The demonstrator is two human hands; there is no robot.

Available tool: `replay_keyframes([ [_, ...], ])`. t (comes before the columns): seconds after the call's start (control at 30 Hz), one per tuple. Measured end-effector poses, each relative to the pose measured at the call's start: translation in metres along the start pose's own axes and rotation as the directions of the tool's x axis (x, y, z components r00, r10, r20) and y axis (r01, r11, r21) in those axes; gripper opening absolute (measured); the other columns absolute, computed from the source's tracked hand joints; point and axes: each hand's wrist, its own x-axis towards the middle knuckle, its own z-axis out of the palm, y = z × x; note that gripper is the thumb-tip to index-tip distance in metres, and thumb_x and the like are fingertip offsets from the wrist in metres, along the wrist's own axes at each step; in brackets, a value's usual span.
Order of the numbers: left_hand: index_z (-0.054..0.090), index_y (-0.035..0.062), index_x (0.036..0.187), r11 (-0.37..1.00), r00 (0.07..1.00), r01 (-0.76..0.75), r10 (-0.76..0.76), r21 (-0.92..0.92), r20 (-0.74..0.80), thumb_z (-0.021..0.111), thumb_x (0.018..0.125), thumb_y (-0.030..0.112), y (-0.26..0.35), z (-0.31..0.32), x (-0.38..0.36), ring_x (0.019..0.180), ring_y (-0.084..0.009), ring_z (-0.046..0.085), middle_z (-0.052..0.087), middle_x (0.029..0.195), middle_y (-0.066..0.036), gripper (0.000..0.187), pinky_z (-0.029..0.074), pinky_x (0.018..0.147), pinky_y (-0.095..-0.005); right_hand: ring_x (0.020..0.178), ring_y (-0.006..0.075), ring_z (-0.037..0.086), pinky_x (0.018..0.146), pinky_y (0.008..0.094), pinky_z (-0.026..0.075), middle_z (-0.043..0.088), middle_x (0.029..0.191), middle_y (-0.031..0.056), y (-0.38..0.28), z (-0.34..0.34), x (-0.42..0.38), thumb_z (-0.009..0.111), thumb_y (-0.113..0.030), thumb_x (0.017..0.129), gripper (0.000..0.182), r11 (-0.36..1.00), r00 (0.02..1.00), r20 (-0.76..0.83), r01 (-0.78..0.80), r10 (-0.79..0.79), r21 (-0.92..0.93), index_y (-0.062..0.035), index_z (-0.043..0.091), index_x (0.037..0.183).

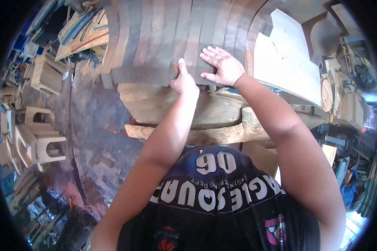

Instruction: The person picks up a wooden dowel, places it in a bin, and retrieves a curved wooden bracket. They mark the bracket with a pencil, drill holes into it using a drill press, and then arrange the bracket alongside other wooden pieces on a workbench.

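Observation:
A dark wooden slatted panel (163,37) lies before me, its long strips running away from me and a crosswise board (142,76) along its near edge. My left hand (184,81) grips that near edge, thumb pointing forward on top and the other fingers hidden from view. To its right, my right hand (224,67) rests flat on the slats with fingers spread and thumb out to the side. Beneath the panel sits a thick, rough-edged wooden slab (209,109).
A pale board (285,58) lies right of the panel. Small wooden stools (40,142) stand on the stained floor (100,138) at left, near stacked wood pieces (46,75). Timber and clutter line the right side, including a round wooden disc (326,94).

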Motion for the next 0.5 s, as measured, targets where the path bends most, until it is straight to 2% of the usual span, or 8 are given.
replay_keyframes([
  [0.07,0.060,-0.0140,0.130,0.996,0.988,0.013,0.000,-0.090,0.152,0.086,0.093,0.027,-0.010,-0.005,0.014,0.112,-0.0262,0.069,0.069,0.132,-0.019,0.061,0.060,0.093,-0.0405,0.147,0.0313,0.051,0.128,0.0442,0.034,0.061,0.152,0.0167,0.002,0.001,-0.001,0.077,-0.052,0.091,0.072,1.000,1.000,-0.020,0.006,-0.005,0.008,-0.0064,0.064,0.145],
  [0.1,0.056,-0.0086,0.137,0.987,0.962,0.061,-0.020,-0.146,0.272,0.082,0.097,0.027,-0.022,-0.017,0.030,0.121,-0.0250,0.066,0.064,0.140,-0.020,0.059,0.057,0.101,-0.0427,0.147,0.0313,0.051,0.128,0.0441,0.034,0.061,0.152,0.0167,0.002,0.001,-0.002,0.077,-0.052,0.091,0.072,1.000,1.000,-0.030,0.007,-0.007,0.014,-0.0063,0.064,0.145],
  [0.17,0.054,-0.0037,0.140,0.984,0.951,0.116,-0.071,-0.136,0.300,0.076,0.102,0.030,-0.003,-0.038,0.012,0.132,-0.0301,0.061,0.058,0.147,-0.021,0.056,0.050,0.111,-0.0474,0.148,0.0299,0.050,0.128,0.0432,0.034,0.060,0.153,0.0152,0.000,-0.002,-0.006,0.074,-0.054,0.093,0.073,1.000,1.000,-0.007,-0.008,0.008,0.006,-0.0070,0.062,0.147],
  [0.27,0.042,-0.0042,0.150,0.992,0.960,0.013,-0.049,0.128,0.277,0.064,0.109,0.037,-0.001,-0.086,0.023,0.146,-0.0358,0.048,0.044,0.159,-0.024,0.062,0.043,0.119,-0.0485,0.150,0.0275,0.048,0.130,0.0421,0.031,0.057,0.156,0.0139,-0.001,-0.004,-0.002,0.070,-0.056,0.094,0.074,0.999,0.999,0.033,-0.032,0.031,0.012,-0.0080,0.060,0.149],
  [0.37,0.044,-0.0064,0.145,0.988,0.904,-0.026,-0.042,0.155,0.425,0.058,0.112,0.033,0.009,-0.114,0.040,0.144,-0.0400,0.050,0.049,0.152,-0.026,0.053,0.045,0.118,-0.0497,0.150,0.0274,0.047,0.130,0.0420,0.031,0.056,0.157,0.0140,-0.002,-0.005,0.001,0.070,-0.055,0.094,0.073,1.000,0.998,0.055,-0.024,0.025,-0.019,-0.0079,0.060,0.150],
  [0.4,0.046,-0.0059,0.142,0.989,0.879,0.012,-0.079,0.145,0.469,0.055,0.113,0.030,0.015,-0.112,0.043,0.144,-0.0383,0.051,0.051,0.149,-0.026,0.047,0.045,0.118,-0.0503,0.150,0.0277,0.047,0.130,0.0420,0.030,0.056,0.157,0.0140,-0.003,-0.007,0.001,0.070,-0.054,0.094,0.072,0.999,0.997,0.065,-0.031,0.032,-0.012,-0.0078,0.060,0.149],
  [0.5,0.048,-0.0098,0.138,0.987,0.907,0.073,-0.127,0.146,0.402,0.054,0.114,0.029,0.018,-0.105,0.043,0.142,-0.0428,0.052,0.052,0.150,-0.028,0.046,0.047,0.117,-0.0522,0.149,0.0290,0.049,0.130,0.0436,0.031,0.059,0.155,0.0143,-0.003,-0.005,0.001,0.077,-0.049,0.091,0.071,0.999,0.999,0.036,-0.034,0.034,0.021,-0.0074,0.062,0.147],
])
